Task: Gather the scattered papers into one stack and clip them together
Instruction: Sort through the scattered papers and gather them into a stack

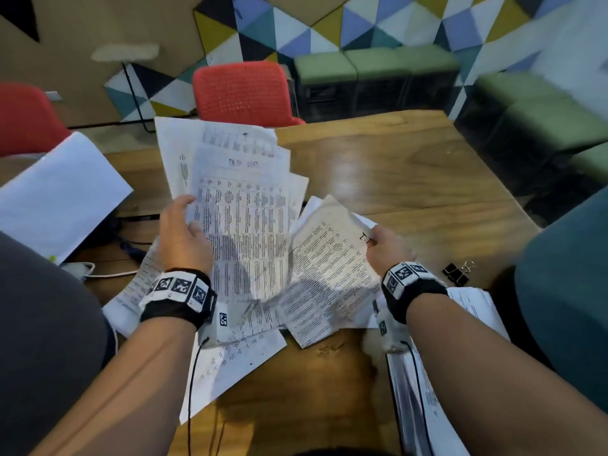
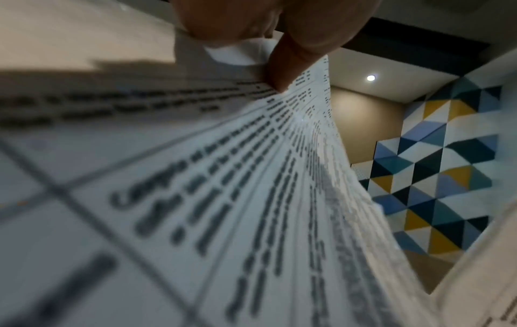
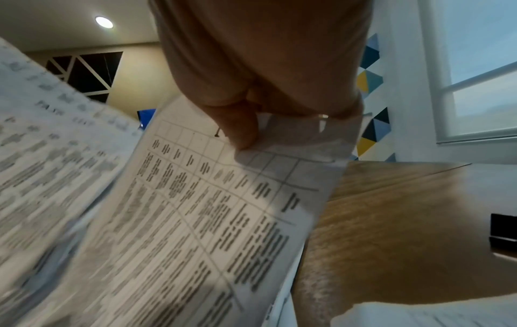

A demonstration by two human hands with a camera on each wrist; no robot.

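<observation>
While your left hand (image 1: pixel 184 238) grips a fanned sheaf of printed sheets (image 1: pixel 243 205) at frame centre, your right hand (image 1: pixel 386 246) pinches one more sheet (image 1: pixel 329 268); loose papers (image 1: pixel 230 360) remain below; binder clip (image 1: pixel 455 273) untouched, right.

Binder clips (image 1: pixel 456 273) right of papers (image 1: pixel 250 353) on table (image 1: pixel 411 179).

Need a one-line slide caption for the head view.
Left hand holds a fanned sheaf of papers, right hand lifts another sheet; binder clips wait on the table.
</observation>
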